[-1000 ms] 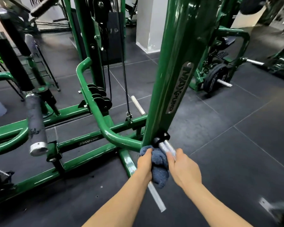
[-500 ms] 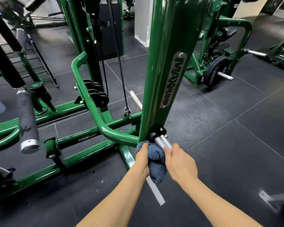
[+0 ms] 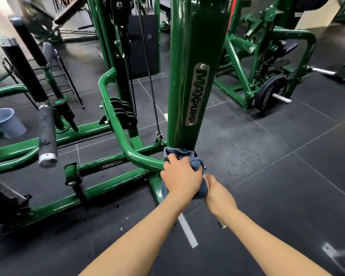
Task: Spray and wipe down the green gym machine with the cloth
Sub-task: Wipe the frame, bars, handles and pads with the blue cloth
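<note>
The green gym machine fills the view, with its thick upright post [image 3: 193,76] bearing a metal MAXPUMP plate rising in the centre. At the post's foot my left hand [image 3: 180,176] grips a blue cloth [image 3: 196,163] and presses it over the silver peg that juts from the base. My right hand [image 3: 217,193] sits just behind the cloth with its fingers curled round the same peg, whose far end [image 3: 188,234] shows below my wrists. No spray bottle is in view.
A curved green tube [image 3: 116,120] and low frame rails [image 3: 48,208] spread to the left. A grey padded handle [image 3: 47,134] hangs there, with a grey bucket [image 3: 7,122] behind. A black weight plate [image 3: 270,95] sits on another green machine at right. The floor is dark rubber tile.
My left hand has slid up and over the cloth, covering the peg's root at the post. The camera has moved closer and tilted, so the post looks more upright.
</note>
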Action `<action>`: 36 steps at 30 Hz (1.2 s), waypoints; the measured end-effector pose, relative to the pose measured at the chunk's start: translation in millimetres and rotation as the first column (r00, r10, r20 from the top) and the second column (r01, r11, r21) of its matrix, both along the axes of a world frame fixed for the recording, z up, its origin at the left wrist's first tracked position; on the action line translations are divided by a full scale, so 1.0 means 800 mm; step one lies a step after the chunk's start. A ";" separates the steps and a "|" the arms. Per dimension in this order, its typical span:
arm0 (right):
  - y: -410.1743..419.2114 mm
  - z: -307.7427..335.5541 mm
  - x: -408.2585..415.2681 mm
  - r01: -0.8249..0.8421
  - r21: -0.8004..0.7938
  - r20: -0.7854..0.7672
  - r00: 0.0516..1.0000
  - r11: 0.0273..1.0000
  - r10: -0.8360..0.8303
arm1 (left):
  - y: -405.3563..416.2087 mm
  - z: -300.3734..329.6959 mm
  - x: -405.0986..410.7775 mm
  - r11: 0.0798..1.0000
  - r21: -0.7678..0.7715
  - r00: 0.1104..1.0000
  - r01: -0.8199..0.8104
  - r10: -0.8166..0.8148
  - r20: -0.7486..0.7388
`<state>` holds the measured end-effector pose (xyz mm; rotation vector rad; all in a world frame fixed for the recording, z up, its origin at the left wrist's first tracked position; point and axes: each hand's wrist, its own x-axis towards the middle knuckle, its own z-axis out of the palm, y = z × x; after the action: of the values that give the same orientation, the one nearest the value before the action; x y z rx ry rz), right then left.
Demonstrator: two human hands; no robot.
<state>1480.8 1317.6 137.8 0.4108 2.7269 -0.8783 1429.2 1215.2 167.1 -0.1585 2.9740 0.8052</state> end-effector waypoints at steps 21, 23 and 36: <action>0.005 -0.012 -0.004 0.009 -0.086 -0.094 0.995 0.996 -0.017 | 0.010 -0.001 0.002 0.997 0.058 0.999 -0.044 0.045 -0.012; 0.006 -0.011 -0.005 0.007 -0.073 -0.102 0.995 0.997 -0.014 | 0.011 -0.007 -0.001 0.996 0.056 0.998 -0.062 0.063 -0.013; 0.007 -0.005 -0.009 -0.004 -0.128 -0.110 0.994 0.992 -0.010 | 0.002 -0.053 0.045 0.242 0.827 0.861 -0.507 0.163 0.481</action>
<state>1473.4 1322.9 133.5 0.3502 2.7491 -1.1005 1465.1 1216.4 124.4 -0.7838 1.6767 2.1836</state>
